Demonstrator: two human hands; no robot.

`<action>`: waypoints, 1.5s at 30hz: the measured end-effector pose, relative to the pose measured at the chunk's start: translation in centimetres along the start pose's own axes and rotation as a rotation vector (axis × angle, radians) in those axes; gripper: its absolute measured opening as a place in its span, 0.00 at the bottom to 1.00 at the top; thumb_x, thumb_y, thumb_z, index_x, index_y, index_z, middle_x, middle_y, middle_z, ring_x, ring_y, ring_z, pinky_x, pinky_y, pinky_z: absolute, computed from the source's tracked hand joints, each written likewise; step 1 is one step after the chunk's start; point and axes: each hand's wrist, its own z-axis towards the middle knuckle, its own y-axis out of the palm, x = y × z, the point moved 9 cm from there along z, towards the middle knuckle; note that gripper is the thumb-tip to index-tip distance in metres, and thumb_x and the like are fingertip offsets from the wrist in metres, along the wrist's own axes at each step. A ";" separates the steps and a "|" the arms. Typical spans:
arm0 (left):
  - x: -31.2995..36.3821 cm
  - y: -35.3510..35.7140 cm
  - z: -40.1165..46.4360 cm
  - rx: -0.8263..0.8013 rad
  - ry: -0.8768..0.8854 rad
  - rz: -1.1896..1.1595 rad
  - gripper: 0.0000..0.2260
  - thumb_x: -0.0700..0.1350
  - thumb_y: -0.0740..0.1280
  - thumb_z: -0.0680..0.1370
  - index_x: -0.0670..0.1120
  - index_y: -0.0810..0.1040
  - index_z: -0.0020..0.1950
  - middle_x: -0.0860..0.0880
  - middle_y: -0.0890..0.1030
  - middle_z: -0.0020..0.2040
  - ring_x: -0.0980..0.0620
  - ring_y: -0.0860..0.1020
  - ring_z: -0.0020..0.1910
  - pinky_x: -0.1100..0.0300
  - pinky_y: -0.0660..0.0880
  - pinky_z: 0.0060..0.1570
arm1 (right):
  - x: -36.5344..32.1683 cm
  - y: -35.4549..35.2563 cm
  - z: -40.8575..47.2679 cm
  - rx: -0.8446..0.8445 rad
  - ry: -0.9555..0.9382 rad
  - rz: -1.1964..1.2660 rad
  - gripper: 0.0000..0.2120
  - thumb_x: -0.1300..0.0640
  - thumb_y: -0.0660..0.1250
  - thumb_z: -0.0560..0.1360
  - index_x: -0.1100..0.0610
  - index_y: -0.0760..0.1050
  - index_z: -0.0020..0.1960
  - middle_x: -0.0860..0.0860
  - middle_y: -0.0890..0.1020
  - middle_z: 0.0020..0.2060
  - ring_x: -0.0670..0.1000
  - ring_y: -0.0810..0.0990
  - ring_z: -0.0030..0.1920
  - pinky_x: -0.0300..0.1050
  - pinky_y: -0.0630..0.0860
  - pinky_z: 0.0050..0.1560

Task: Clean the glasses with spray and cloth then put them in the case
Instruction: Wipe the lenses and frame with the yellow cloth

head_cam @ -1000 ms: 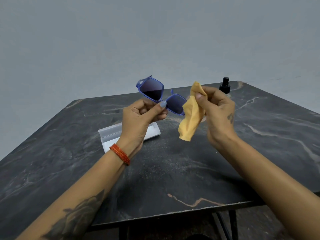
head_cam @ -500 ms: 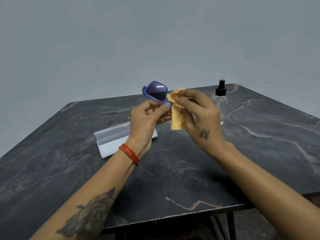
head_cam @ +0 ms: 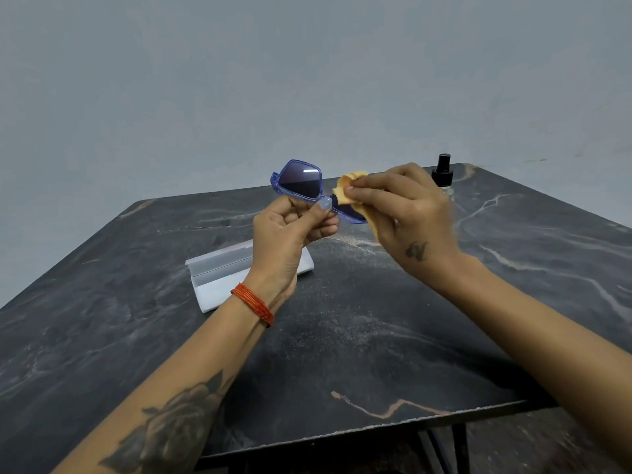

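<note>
Both arms reached forward over the dark marbled worktop (head_cam: 359, 336), hands raised above it. The left hand (head_cam: 287, 234), palm turned toward the camera and a red thread band (head_cam: 253, 304) on its wrist, pinched the blue-framed glasses (head_cam: 301, 181) near the bridge between thumb and curled fingers. One dark lens stood clear above the hand, catching a small glint of light. The right hand (head_cam: 407, 210), back toward the camera with a small tattoo showing, had its fingers curled round a yellow cloth (head_cam: 349, 186) and pressed it against the other lens.

That second lens was largely covered by cloth and fingers; only its lower rim and a dark sliver showed. The arms of the glasses could not be made out behind the left hand. Most of the cloth was bunched out of sight under the right hand, with a strip hanging below the frame.

A white case (head_cam: 219, 271) lay open on the worktop behind the left wrist, its near end hidden by that hand. The spray bottle (head_cam: 443, 172) stood at the far edge, just beyond the right hand, its black top clear but its clear body hard to discern. A large tattoo marked the left forearm.
</note>
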 end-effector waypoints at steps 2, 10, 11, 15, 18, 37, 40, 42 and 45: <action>0.0 -0.1 0.0 0.007 0.008 -0.003 0.01 0.34 0.67 0.73 0.38 0.76 0.41 0.48 0.82 0.31 0.52 0.82 0.32 0.63 0.79 0.37 | -0.8 0.5 0.3 0.000 -0.062 0.006 0.06 0.67 0.68 0.73 0.64 0.83 0.46 0.56 0.84 0.44 0.59 0.77 0.40 0.38 0.68 0.45; -0.1 -0.1 -0.1 0.023 0.011 -0.004 0.06 0.33 0.67 0.73 0.39 0.74 0.36 0.50 0.81 0.27 0.55 0.80 0.29 0.64 0.78 0.33 | -1.0 0.6 -1.8 -0.027 -0.109 0.085 0.13 0.74 0.65 0.66 0.64 0.83 0.46 0.58 0.83 0.45 0.57 0.76 0.44 0.37 0.70 0.51; -0.1 -0.1 0.0 0.026 0.011 -0.006 0.06 0.34 0.68 0.72 0.39 0.74 0.36 0.49 0.81 0.27 0.55 0.80 0.29 0.64 0.78 0.33 | -0.9 0.4 -1.8 -0.030 -0.101 0.100 0.13 0.73 0.64 0.66 0.65 0.83 0.45 0.58 0.83 0.45 0.57 0.76 0.43 0.37 0.70 0.50; 0.2 -0.4 -0.1 0.031 0.018 -0.016 0.04 0.34 0.68 0.72 0.38 0.75 0.37 0.47 0.82 0.29 0.53 0.81 0.31 0.64 0.78 0.34 | -0.5 -0.1 -1.7 -0.015 -0.034 0.115 0.07 0.67 0.67 0.70 0.65 0.83 0.44 0.57 0.83 0.43 0.57 0.77 0.42 0.37 0.71 0.49; 0.3 -0.6 -0.2 0.035 0.019 -0.013 0.04 0.35 0.68 0.72 0.39 0.75 0.38 0.47 0.82 0.30 0.51 0.82 0.32 0.64 0.78 0.35 | -0.2 0.0 -1.5 0.032 0.031 0.051 0.04 0.66 0.71 0.71 0.64 0.83 0.44 0.56 0.83 0.43 0.57 0.78 0.41 0.35 0.69 0.50; 0.3 -0.7 -0.5 0.041 0.050 0.045 0.05 0.35 0.68 0.72 0.39 0.75 0.38 0.48 0.82 0.28 0.53 0.81 0.31 0.62 0.80 0.37 | 0.0 0.1 -1.9 0.060 0.072 0.059 0.08 0.72 0.69 0.66 0.63 0.83 0.39 0.54 0.84 0.40 0.57 0.78 0.38 0.32 0.68 0.46; 0.2 -0.8 -0.5 0.039 0.054 0.056 0.04 0.35 0.69 0.72 0.38 0.75 0.38 0.48 0.82 0.29 0.53 0.81 0.31 0.62 0.80 0.36 | 0.4 0.3 -1.9 0.050 0.119 0.011 0.09 0.71 0.68 0.68 0.63 0.83 0.45 0.56 0.83 0.43 0.57 0.78 0.42 0.30 0.66 0.50; 0.2 -0.7 -0.5 0.035 0.057 0.059 0.04 0.35 0.69 0.72 0.38 0.75 0.38 0.48 0.82 0.29 0.53 0.81 0.31 0.62 0.79 0.36 | 0.2 0.8 -2.0 0.013 0.108 -0.006 0.10 0.70 0.67 0.70 0.64 0.82 0.50 0.58 0.82 0.47 0.59 0.77 0.45 0.34 0.67 0.51; 0.4 -0.6 -0.6 0.026 0.064 0.067 0.04 0.35 0.68 0.73 0.38 0.75 0.39 0.48 0.82 0.29 0.53 0.81 0.31 0.63 0.79 0.36 | -0.6 1.5 -2.1 -0.048 0.061 0.006 0.13 0.69 0.68 0.72 0.63 0.80 0.55 0.60 0.80 0.51 0.59 0.75 0.48 0.39 0.67 0.52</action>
